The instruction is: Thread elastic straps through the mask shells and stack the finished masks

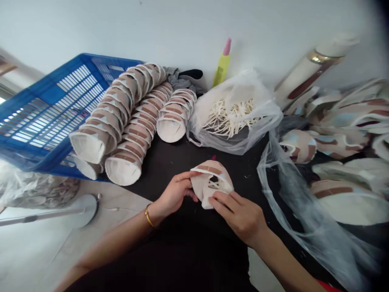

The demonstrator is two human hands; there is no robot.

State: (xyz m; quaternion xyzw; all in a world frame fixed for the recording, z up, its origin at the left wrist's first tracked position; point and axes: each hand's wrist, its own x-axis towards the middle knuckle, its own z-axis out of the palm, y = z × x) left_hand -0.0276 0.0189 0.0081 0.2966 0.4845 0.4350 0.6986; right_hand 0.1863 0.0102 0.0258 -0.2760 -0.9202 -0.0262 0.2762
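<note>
Both hands hold a cup-shaped fabric piece (212,168), beige with brown and light blue patches, a white lining and a white edge. Its opening faces me, and pale thin strips (214,183) show inside it. At its left edge, my left hand (175,192) is closed with thumb and fingers on the fabric. The fingers of my right hand (240,211) pinch the lower right edge of the lining. Behind the piece, a clear plastic bag (264,117) contains a heap of cream strips (232,115).
Nested rows of similar pieces (133,138) lean by a blue plastic crate (39,113) at left. More loose pieces (340,188) are piled at right by crumpled clear plastic (288,194). A yellow bottle with a pink top (221,67) and a white-and-brown cylinder (306,71) stand behind.
</note>
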